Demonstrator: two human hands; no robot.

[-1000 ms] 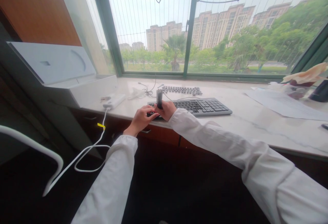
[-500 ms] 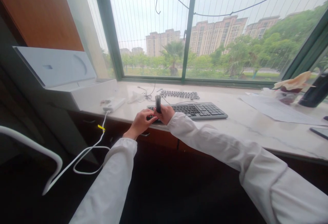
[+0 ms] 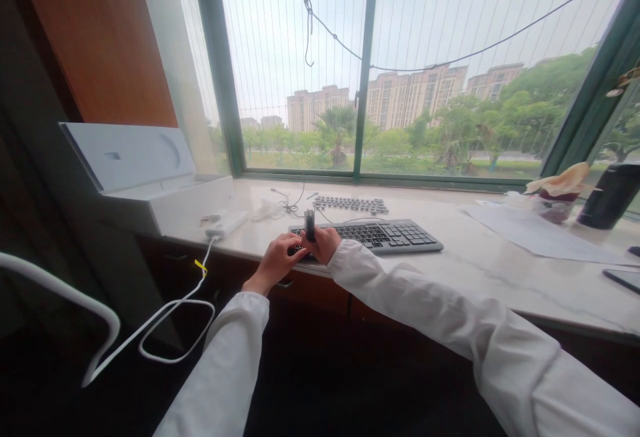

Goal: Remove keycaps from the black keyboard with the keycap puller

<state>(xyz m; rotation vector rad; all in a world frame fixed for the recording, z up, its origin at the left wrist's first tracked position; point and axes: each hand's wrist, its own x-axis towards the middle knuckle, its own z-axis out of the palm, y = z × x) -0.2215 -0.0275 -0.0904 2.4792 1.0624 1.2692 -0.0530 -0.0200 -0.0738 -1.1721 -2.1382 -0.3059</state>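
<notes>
A grey keyboard [image 3: 400, 233] with black keys lies on the white counter. At its left end my left hand [image 3: 277, 260] is closed, fingers curled over the keys and thumb along the front edge. My right hand [image 3: 325, 243] is closed around a small upright black tool [image 3: 310, 225] with a greyish top, somewhat like a brush. The tool's lower end is hidden behind the fingers. Both hands are close together, fingertips nearly touching. Rows of loose keycaps [image 3: 350, 205] lie behind the keyboard.
To the left stands an open white box [image 3: 190, 200], with a white power strip [image 3: 227, 225] and its cable [image 3: 175, 303] hanging off the counter. Thin dark cable [image 3: 293, 207] lies behind my hands. Papers [image 3: 540, 230] and a dark bottle [image 3: 607, 195] are at right, before the window.
The view has tilted up a little, so everything sits lower in the picture. Both hands stay at the keyboard's left end, the right one still holding the black tool.
</notes>
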